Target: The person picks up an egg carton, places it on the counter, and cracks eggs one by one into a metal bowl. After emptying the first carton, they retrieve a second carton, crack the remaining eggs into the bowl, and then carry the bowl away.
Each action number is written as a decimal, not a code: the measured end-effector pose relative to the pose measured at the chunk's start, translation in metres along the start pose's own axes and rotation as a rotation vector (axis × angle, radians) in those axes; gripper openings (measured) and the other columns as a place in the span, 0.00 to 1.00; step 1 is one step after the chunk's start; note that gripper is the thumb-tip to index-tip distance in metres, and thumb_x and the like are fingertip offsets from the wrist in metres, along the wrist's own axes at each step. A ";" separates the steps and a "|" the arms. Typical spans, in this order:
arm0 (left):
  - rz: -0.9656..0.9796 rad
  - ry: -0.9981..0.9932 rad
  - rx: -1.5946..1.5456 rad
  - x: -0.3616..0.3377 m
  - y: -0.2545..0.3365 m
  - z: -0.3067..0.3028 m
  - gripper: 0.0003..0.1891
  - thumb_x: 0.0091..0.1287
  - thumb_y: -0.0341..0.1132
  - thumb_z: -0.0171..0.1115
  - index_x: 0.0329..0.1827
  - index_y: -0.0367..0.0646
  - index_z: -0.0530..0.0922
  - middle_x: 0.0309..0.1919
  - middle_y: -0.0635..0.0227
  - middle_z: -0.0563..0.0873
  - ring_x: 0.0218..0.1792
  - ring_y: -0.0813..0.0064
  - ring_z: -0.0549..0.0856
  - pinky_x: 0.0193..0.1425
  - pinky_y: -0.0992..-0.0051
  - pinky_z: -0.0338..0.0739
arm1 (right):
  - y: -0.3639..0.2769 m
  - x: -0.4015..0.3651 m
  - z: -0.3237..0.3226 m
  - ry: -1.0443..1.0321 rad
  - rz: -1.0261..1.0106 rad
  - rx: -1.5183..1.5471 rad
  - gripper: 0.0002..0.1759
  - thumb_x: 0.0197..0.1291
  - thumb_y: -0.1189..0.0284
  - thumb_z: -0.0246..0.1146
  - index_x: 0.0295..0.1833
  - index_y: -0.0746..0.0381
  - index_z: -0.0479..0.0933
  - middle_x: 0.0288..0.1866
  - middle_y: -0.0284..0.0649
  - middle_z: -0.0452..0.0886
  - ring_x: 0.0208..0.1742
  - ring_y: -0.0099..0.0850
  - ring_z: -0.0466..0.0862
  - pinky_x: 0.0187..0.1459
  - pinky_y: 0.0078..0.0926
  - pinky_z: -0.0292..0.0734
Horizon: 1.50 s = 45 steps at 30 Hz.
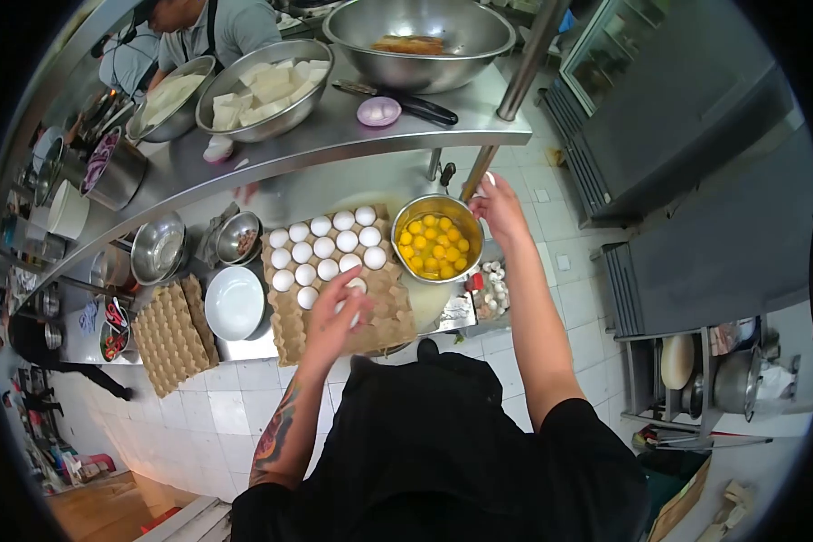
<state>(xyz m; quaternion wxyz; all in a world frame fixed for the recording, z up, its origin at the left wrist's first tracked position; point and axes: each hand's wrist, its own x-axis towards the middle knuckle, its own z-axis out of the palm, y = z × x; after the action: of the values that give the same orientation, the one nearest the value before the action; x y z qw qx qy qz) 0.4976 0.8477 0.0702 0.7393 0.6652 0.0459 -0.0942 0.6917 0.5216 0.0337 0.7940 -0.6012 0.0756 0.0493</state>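
My left hand (328,323) is over the front part of a cardboard egg tray (388,321), its fingers closed around a white egg (353,317). Several white eggs (345,240) fill the tray's far cups; many near cups hold none. To the right, a metal pot (397,237) contains several cracked eggs with whole yellow yolks (435,246). My right hand (499,212) is raised past the pot's right rim, pinching a white piece of eggshell (488,182) at its fingertips. Part of that shell is hidden by the fingers.
An upper steel shelf (334,144) carries bowls of white blocks (275,86), a large bowl (420,59) and a knife (415,107). A white bowl (235,303) and stacked cardboard trays (172,330) are at left. Eggshells (492,289) lie right of the pot. A co-worker (235,27) stands opposite.
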 end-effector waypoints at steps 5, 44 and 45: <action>-0.053 0.226 0.040 -0.044 -0.009 -0.075 0.22 0.80 0.39 0.58 0.74 0.44 0.74 0.37 0.72 0.83 0.32 0.85 0.79 0.34 0.83 0.73 | -0.022 -0.043 0.000 0.023 -0.077 0.287 0.18 0.77 0.67 0.60 0.66 0.59 0.67 0.43 0.37 0.79 0.32 0.26 0.74 0.33 0.28 0.71; 0.021 0.373 -0.334 -0.019 -0.013 -0.115 0.11 0.76 0.32 0.62 0.58 0.41 0.81 0.37 0.70 0.87 0.28 0.86 0.78 0.30 0.85 0.69 | 0.049 -0.127 0.166 -0.686 -0.682 -1.190 0.25 0.54 0.75 0.75 0.60 0.59 0.79 0.49 0.41 0.76 0.53 0.43 0.82 0.50 0.38 0.82; 0.023 0.402 -0.310 -0.021 -0.010 -0.120 0.14 0.76 0.31 0.61 0.62 0.43 0.80 0.40 0.69 0.88 0.29 0.86 0.79 0.29 0.84 0.70 | 0.038 -0.124 0.156 -0.678 -0.677 -0.966 0.24 0.57 0.76 0.73 0.60 0.59 0.77 0.50 0.40 0.77 0.51 0.39 0.83 0.49 0.36 0.83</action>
<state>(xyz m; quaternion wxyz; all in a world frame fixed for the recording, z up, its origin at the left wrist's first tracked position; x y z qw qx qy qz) 0.4824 0.9679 0.0516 0.8096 0.5496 0.1981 0.0566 0.5729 0.6838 0.0609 0.3876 -0.8302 -0.4004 0.0121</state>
